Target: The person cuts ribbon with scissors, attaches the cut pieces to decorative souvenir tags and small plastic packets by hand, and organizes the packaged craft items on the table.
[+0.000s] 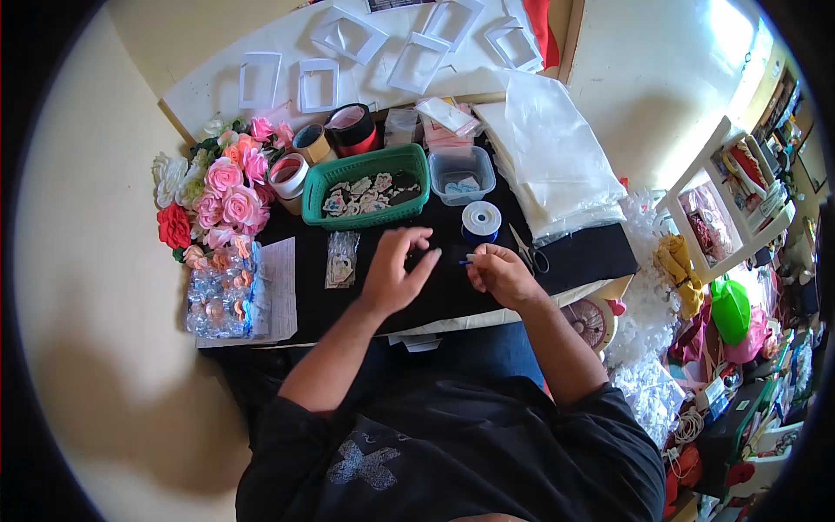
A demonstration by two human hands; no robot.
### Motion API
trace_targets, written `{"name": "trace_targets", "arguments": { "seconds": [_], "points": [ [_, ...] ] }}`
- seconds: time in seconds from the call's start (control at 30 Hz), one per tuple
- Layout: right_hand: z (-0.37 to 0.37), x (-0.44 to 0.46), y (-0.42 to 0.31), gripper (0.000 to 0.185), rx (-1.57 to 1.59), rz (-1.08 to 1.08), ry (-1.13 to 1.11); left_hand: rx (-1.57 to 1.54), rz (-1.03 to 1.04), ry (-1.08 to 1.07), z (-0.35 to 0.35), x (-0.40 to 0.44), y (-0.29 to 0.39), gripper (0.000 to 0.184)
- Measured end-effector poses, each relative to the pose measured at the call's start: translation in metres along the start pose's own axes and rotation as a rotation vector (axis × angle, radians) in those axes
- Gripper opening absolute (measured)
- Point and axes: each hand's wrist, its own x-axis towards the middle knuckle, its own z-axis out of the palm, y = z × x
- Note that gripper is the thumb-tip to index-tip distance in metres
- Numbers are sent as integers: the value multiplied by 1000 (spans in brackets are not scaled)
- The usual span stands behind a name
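Over the black cloth, my left hand (400, 271) is held with thumb and fingers apart, nothing between them. My right hand (502, 273) pinches a small blue piece (466, 262) that pokes out to the left of its fingertips. Just above the right hand stands a white spool with blue ribbon (481, 223). Scissors (523, 250) lie to the right of the spool. A green basket (366, 222) with small printed cutouts is above my left hand. Left of that hand lies a clear packet of cutouts (342, 259).
A clear tub (461, 174) stands beside the basket. Tape rolls (351, 129) are behind it. Artificial flowers (230, 193) and wrapped items (223, 296) fill the left side. Plastic sheets (557, 148) lie at right. White frames (350, 33) are at the back.
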Motion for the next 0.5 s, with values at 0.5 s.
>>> {"name": "trace_targets", "arguments": {
  "seconds": [0.5],
  "points": [
    [-14, 2, -5, 6, 292, -4, -149, 854, -235, -747, 96, 192, -57, 49]
  ]
}}
